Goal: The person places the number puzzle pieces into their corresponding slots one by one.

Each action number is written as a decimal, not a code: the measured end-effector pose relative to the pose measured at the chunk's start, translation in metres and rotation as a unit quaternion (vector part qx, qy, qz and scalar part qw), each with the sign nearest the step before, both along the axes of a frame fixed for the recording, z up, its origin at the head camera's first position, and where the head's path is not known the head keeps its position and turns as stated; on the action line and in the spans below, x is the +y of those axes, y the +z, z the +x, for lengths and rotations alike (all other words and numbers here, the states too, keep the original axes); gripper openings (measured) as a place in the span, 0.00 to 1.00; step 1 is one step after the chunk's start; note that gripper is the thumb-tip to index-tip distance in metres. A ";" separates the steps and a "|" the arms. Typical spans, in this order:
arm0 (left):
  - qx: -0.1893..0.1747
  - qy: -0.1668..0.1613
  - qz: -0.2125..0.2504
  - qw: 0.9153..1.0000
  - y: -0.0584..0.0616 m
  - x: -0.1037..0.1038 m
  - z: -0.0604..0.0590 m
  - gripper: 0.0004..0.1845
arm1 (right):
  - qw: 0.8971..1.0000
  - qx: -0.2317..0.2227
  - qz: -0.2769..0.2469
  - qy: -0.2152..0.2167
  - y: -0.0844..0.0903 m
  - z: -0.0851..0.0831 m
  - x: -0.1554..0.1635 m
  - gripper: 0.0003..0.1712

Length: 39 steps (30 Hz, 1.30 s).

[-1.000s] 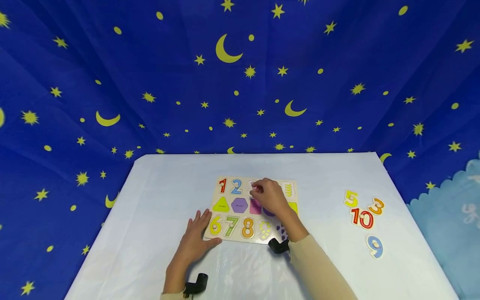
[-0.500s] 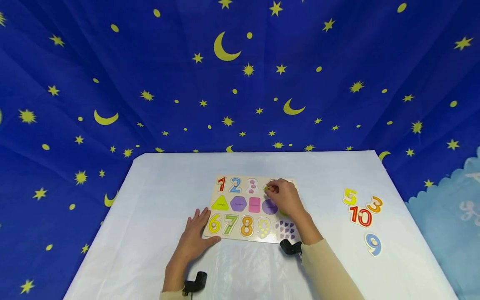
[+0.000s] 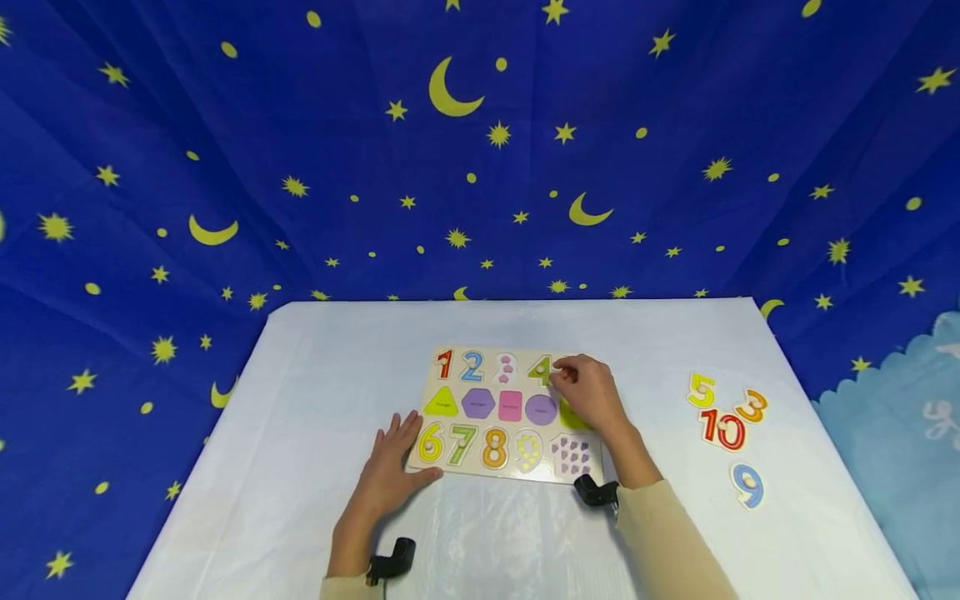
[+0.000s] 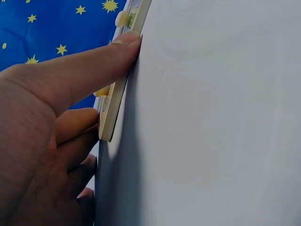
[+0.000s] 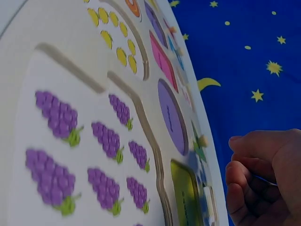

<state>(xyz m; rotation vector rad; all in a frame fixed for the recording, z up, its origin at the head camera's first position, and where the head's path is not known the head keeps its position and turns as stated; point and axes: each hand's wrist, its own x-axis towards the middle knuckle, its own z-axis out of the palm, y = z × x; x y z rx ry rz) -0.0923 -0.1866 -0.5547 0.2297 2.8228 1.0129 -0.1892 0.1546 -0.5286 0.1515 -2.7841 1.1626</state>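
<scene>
Right hand (image 3: 588,393), fingers curled together, rests over the upper right part of the puzzle board (image 3: 480,465), its fingertips at the right edge of the green number 4 (image 3: 539,369) seated in the top row; whether they pinch the piece's peg cannot be told. In the right wrist view the curled fingers (image 5: 244,188) hover just above the board beside the purple circle (image 5: 170,117). Left hand (image 3: 387,475) lies flat and spread on the bench (image 3: 315,400), fingers straight, thumb pressed against the board's near left corner; the left wrist view shows the thumb (image 4: 94,66) touching the board edge (image 4: 115,101). Loose pieces lie well apart on the right of the bench: yellow 5 (image 3: 701,390), orange 3 (image 3: 752,406), red 10 (image 3: 723,430), blue 9 (image 3: 748,486).
</scene>
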 end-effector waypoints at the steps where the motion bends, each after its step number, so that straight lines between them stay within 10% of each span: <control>1: -0.001 0.002 0.000 1.000 0.000 0.000 0.000 0.52 | 1.000 0.001 -0.003 0.000 0.000 0.000 0.001 0.12; 39: -0.010 0.004 0.006 1.000 0.001 0.000 -0.002 0.52 | 1.000 0.005 0.009 -0.030 -0.003 0.013 0.054 0.15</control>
